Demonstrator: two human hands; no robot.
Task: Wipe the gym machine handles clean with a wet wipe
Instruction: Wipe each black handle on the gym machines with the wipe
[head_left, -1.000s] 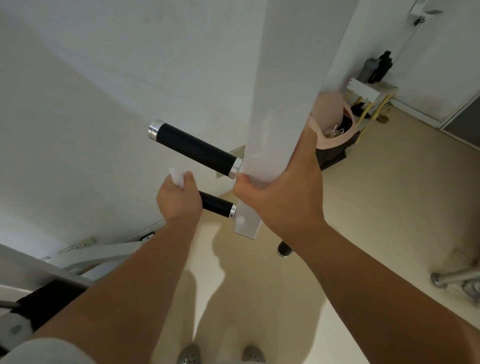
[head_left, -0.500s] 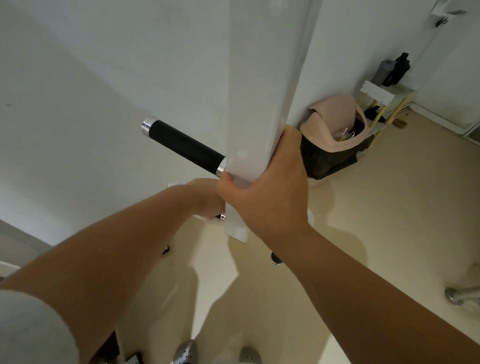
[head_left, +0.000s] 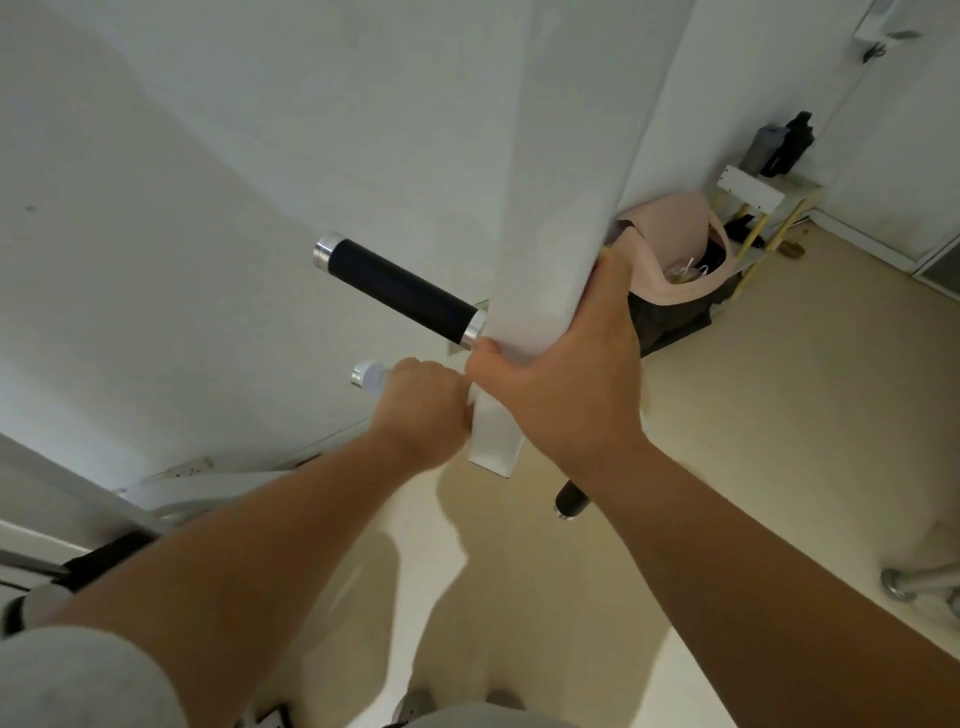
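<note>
Left grip (head_left: 421, 410) clamps the wet wipe (head_left: 375, 378) round the lower handle (head_left: 359, 375) just left of the white post (head_left: 561, 208), which the right grip (head_left: 561, 384) clasps. Seemingly midway: the upper handle (head_left: 400, 288) and the far handle (head_left: 570, 499) right of the post probably remain.

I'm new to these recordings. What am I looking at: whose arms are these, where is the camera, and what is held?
The one camera sits on a person's head and looks down, so both arms are their own. Ahead is the white post of a gym machine, with black handles sticking out. The left hand grips the lower handle through a white wipe, whose end peeks out. The right hand grips the post. The upper handle is bare. On the floor behind stands a bin with a pink liner.
</note>
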